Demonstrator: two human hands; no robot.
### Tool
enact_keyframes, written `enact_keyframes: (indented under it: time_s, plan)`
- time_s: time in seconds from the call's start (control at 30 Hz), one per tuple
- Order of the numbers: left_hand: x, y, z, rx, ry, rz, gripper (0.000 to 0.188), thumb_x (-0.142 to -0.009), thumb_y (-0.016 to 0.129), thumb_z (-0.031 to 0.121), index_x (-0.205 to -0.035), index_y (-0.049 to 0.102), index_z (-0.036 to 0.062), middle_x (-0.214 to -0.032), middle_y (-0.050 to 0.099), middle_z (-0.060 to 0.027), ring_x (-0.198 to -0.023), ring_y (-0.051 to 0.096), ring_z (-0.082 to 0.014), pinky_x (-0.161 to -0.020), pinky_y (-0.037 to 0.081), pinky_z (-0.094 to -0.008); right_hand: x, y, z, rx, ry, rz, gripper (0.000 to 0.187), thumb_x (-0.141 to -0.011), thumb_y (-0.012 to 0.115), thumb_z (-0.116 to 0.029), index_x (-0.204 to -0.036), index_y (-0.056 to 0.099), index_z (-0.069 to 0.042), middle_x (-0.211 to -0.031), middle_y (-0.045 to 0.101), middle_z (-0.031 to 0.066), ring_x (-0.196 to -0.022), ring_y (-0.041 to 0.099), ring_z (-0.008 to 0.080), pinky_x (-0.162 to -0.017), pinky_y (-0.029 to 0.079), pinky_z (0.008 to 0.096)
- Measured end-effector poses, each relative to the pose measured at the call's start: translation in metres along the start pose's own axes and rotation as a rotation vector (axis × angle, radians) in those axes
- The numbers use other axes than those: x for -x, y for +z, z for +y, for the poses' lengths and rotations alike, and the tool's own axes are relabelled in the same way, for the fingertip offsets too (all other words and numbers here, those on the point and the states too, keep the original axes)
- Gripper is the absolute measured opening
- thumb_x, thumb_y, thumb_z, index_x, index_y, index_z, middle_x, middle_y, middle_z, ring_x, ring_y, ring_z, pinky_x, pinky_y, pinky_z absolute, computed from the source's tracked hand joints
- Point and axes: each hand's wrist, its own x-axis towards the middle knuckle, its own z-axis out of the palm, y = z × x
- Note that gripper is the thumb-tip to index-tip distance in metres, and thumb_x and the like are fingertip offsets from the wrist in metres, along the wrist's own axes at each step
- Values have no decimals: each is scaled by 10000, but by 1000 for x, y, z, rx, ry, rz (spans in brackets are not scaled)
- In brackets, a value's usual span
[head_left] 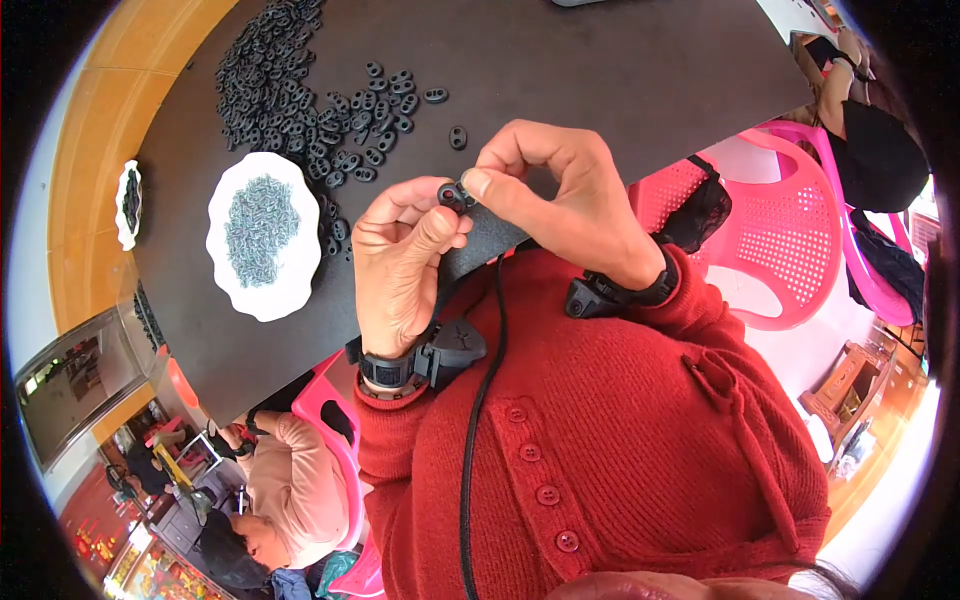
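Close to my chest, above the table's near edge, I hold a small black two-hole cord lock [451, 196]. My left hand [403, 250] is closed, pinching it between thumb and fingers. My right hand [560, 190] is closed too, with thumb and forefinger pressed together at the right side of the cord lock; a small dark bit shows there, but I cannot make out what it is. To the left, a white scalloped plate [232, 285] bears a heap of small metal springs [263, 228]. Beyond it lies a large pile of black cord-lock pieces [270, 80], with several scattered toward my hands.
The dark table [560, 70] carries all this. A second white scalloped dish [129, 205] with dark pieces stands at its far left. A pink chair [780, 235] stands at the right. People sit at lower left [290, 490] and upper right. A black cable [480, 400] hangs down my front.
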Motion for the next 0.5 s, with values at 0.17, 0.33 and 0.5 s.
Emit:
enact_keyframes:
  time_s: [0.17,0.33,0.5]
  plan:
    - [5,0,-1,-74,44,32,311,-987,874,76,-1264,781,-33,-1069,830,-100,-887,790,-166,-780,630,-274,3,3,4,-60,25,-46,136,-1058,780,-117,-994,720,-13,-894,691,-48,-849,601,28,-750,497,237]
    - [7,-1,-1,-22,25,16,367,-1028,837,121,-1346,768,-49,-1099,835,-117,-891,793,-171,-795,641,-275,3,5,14,-213,20,-89,124,-1078,767,-106,-1133,738,1,-958,715,-28,-916,642,42,-856,534,251]
    - [9,-1,2,26,-13,-11,375,-1070,792,150,-1387,754,-46,-1103,834,-118,-905,792,-166,-814,653,-274,3,4,14,-235,-85,-133,289,-1090,738,-75,-1366,756,8,-990,721,-18,-969,647,58,-903,536,265]
